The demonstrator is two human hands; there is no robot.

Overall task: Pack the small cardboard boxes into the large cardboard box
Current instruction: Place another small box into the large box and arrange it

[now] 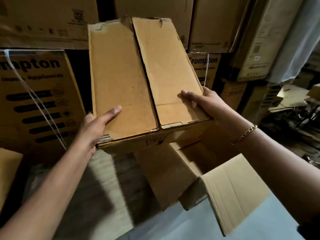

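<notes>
I hold a brown cardboard box [138,75] up in the air with both hands, its two top flaps closed with a seam running down the middle. My left hand [97,127] grips its near left corner, thumb on the top flap. My right hand [206,103] grips the near right edge, thumb on top; a gold bracelet is on that wrist. Below and to the right stands the large cardboard box [173,175], open at the top, with one flap [237,189] folded outward toward me. Its inside is dark and partly hidden by the held box.
Stacked printed cartons [38,94] with white strapping fill the left and back wall [204,23]. Another carton edge [8,170] shows at the lower left. Loose cardboard clutter [294,99] lies at the right. Grey floor [181,226] shows in front.
</notes>
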